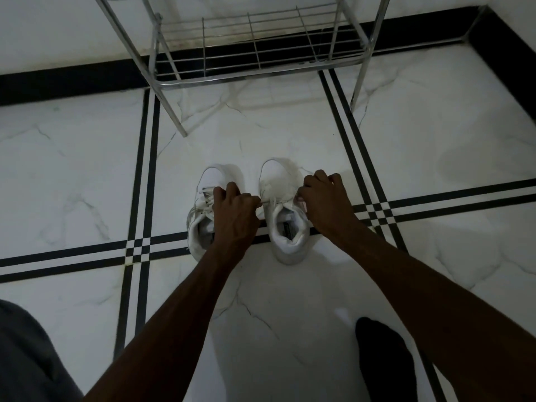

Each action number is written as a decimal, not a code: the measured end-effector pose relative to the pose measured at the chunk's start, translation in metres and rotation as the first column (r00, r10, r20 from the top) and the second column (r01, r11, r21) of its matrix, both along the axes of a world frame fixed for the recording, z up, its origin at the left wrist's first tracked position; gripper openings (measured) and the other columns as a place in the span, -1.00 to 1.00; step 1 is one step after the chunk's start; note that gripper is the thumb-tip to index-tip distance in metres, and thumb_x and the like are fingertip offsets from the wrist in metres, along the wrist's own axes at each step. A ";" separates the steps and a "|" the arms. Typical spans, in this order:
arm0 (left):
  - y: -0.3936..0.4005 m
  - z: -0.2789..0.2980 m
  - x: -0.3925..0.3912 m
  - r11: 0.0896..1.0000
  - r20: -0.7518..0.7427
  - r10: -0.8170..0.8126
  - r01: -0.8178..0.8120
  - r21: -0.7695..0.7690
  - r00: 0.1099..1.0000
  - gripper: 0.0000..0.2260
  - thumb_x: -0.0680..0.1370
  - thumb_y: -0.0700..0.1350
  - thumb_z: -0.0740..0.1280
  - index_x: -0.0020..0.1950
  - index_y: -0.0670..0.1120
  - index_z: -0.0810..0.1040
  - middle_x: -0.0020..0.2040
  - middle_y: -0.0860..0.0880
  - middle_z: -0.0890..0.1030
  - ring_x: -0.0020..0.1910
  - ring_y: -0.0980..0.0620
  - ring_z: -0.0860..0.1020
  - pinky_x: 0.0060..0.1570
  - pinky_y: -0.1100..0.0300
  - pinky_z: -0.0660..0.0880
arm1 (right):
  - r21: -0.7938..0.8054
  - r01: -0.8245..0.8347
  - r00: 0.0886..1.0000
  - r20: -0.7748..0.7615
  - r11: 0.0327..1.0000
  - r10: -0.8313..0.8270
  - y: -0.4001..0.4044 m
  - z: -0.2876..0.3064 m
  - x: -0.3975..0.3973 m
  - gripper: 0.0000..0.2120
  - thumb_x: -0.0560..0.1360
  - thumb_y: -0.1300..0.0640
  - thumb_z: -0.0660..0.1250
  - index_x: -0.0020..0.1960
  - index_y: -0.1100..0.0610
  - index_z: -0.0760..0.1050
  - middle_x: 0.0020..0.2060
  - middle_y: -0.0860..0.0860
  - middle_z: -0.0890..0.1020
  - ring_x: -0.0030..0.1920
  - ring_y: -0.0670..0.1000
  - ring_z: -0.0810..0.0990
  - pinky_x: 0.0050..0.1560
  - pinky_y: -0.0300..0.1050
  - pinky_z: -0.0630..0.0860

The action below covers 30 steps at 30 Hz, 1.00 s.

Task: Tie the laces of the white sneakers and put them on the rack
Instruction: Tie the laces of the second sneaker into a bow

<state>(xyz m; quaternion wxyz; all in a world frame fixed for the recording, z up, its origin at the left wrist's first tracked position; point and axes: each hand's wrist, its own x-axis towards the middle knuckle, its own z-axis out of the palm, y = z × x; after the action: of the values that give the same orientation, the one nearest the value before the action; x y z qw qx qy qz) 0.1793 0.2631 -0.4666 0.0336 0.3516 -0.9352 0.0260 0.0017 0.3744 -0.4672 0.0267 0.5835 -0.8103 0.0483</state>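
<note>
Two white sneakers stand side by side on the marble floor, toes pointing away from me. My left hand lies partly over the left sneaker and pinches a lace end of the right sneaker. My right hand grips the other lace end at that shoe's right side. The white lace runs taut between both hands across the tongue. The left sneaker's laces lie loose. A metal wire rack stands just beyond the shoes.
The rack's front legs reach the floor beyond the sneakers. A white wall with a black skirting runs behind it. My dark-socked foot rests at the lower right, and grey trouser fabric fills the lower left.
</note>
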 end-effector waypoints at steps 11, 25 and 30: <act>0.000 -0.009 0.002 0.976 -0.064 0.091 -0.076 0.202 0.994 -0.77 0.44 -0.23 0.42 0.03 -0.02 0.76 -0.26 -0.15 0.66 0.03 -0.18 0.51 0.00 -0.01 0.18 | 0.133 0.163 0.981 0.086 0.978 -0.175 -0.011 -0.004 0.007 -0.89 0.49 0.19 0.38 -0.19 0.10 0.64 -0.17 0.03 0.64 0.05 0.14 0.55 0.02 0.04 0.41; -0.034 0.005 0.074 0.717 -0.269 0.621 -0.396 0.574 0.736 -0.34 0.57 0.29 0.30 0.50 -0.13 0.39 0.42 -0.20 0.46 0.45 -0.24 0.31 0.33 -0.24 0.40 | 0.326 0.125 0.090 0.937 0.937 -0.338 0.010 0.005 0.003 -0.34 0.39 0.05 0.57 0.42 -0.06 0.40 0.15 0.08 0.64 0.10 0.09 0.67 -0.02 0.17 0.68; -0.024 0.011 0.094 0.464 -0.178 0.694 -0.243 0.852 0.698 -0.47 0.55 0.40 0.20 0.04 -0.06 0.59 0.00 -0.06 0.68 0.00 -0.02 0.67 0.01 0.08 0.59 | 0.260 0.151 0.272 0.916 0.954 -0.293 -0.006 0.003 0.024 -0.39 0.40 0.14 0.52 0.40 0.03 0.42 0.11 0.08 0.60 0.03 0.10 0.65 -0.10 0.15 0.70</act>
<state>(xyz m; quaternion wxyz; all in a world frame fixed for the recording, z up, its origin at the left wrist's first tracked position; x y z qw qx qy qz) 0.2733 0.2394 -0.4560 0.1130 0.5765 -0.6631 -0.4639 0.0262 0.3681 -0.4638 -0.4829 0.3242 -0.7444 0.3280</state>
